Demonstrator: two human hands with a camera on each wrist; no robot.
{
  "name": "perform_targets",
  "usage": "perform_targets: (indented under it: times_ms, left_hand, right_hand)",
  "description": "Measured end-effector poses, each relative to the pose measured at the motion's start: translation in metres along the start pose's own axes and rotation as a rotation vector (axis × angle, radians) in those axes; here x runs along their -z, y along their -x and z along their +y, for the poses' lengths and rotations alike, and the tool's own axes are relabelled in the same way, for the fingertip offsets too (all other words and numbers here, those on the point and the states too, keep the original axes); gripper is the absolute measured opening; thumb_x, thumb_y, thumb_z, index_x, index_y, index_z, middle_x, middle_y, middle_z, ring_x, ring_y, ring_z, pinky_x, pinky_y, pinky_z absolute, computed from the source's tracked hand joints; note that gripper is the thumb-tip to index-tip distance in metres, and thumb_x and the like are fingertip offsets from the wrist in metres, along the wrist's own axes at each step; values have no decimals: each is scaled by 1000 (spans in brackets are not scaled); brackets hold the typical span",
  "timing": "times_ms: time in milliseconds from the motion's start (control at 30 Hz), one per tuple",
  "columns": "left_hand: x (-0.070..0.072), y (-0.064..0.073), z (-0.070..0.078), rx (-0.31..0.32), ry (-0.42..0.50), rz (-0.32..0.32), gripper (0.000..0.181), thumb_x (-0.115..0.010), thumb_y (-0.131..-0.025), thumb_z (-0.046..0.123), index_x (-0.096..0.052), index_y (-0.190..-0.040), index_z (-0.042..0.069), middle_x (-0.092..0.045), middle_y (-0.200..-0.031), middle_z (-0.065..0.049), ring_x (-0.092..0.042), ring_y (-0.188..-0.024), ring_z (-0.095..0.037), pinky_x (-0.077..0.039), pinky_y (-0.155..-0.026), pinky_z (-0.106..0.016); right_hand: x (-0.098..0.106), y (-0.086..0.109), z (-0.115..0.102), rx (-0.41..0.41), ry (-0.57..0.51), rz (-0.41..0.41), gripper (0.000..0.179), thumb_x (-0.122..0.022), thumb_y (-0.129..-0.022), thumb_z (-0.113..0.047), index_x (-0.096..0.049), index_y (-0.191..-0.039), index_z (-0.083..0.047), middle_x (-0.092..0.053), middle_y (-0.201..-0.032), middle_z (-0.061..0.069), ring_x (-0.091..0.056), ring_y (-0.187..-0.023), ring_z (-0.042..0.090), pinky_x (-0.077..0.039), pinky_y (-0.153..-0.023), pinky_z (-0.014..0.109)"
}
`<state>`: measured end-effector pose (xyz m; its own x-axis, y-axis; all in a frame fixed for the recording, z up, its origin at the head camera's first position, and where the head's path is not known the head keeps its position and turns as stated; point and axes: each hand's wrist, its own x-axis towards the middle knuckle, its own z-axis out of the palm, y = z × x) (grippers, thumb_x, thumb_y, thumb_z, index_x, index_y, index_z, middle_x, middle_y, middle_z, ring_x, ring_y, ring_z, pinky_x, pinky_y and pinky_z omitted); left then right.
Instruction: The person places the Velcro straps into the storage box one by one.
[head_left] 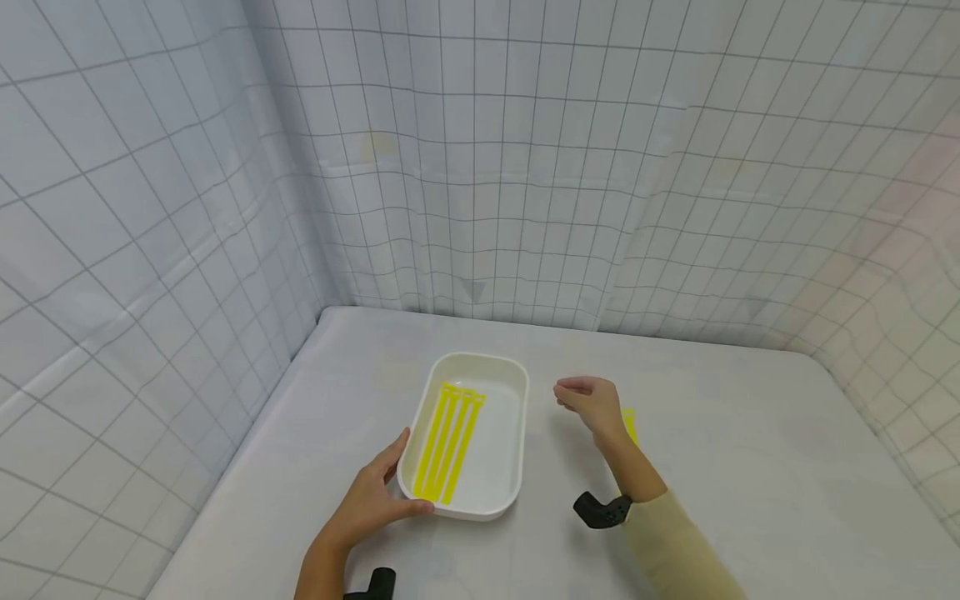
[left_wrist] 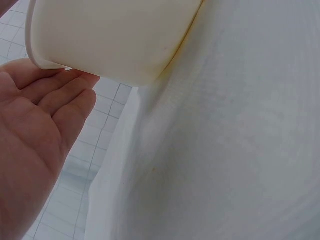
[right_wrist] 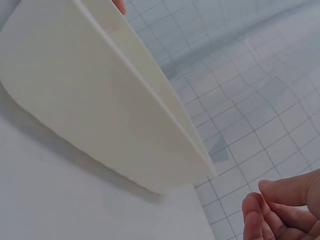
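A white rectangular tray (head_left: 491, 467) with rounded corners sits on the table. Several long yellow strips (head_left: 447, 442), each with a wider far end, lie side by side along its left half. My left hand (head_left: 372, 496) grips the near left corner, thumb on the near rim and fingers along the left side; the left wrist view has the fingers (left_wrist: 70, 95) under the rim. Right of the tray, above the table, is my right hand (head_left: 592, 404), its fingers curled and thumb close to the fingertips. Nothing shows between these fingertips (right_wrist: 252, 205).
Another yellow piece (head_left: 629, 423) lies on the table, partly hidden behind my right wrist. White cloth covers the table (head_left: 750, 467). Grid-patterned curtains (head_left: 487, 167) hang at the back and along both sides. Each wrist wears a black device (head_left: 602, 510).
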<state>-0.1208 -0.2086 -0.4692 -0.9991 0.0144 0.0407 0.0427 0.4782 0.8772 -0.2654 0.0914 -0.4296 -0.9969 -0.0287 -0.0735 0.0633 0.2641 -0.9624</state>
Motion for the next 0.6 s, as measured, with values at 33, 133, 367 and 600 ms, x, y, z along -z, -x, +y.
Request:
perform_targets:
  times_ms: [33,133,367,600]
  left_hand:
    - [0,0,0,1,-2,1,111,-88,-55,35,-29,-143,3,-27,-147,-10,-28,-132,-25,-32,-103,-38]
    - [0,0,1,8,1,-8,111,-88,-55,36,-28,-143,4,-27,-147,-9,-27,-133,-25,-31,-103,-38]
    - [1,1,3,21,25,-22,110,-88,-56,31,-28,-144,4,-27,-147,-10,-26,-133,-24,-31,-104,-37]
    - [1,1,4,20,26,-28,109,-88,-57,30,-27,-144,5,-26,-148,-9,-25,-134,-23,-31,-104,-36]
  right_hand:
    - [2,1,2,-3,1,5,23,-67,-84,-11,-65,-100,6,-68,-92,14,-65,-80,19,-54,-77,29]
    - [9,2,9,-13,12,15,23,-67,-84,-10,-65,-100,6,-67,-92,14,-65,-80,19,-54,-77,29]
    - [22,4,20,-46,-15,20,24,-65,-85,-9,-63,-102,9,-67,-94,15,-64,-84,24,-54,-77,28]
    - [36,0,31,-62,-22,54,26,-64,-85,-7,-62,-104,12,-67,-94,16,-64,-78,16,-54,-74,24]
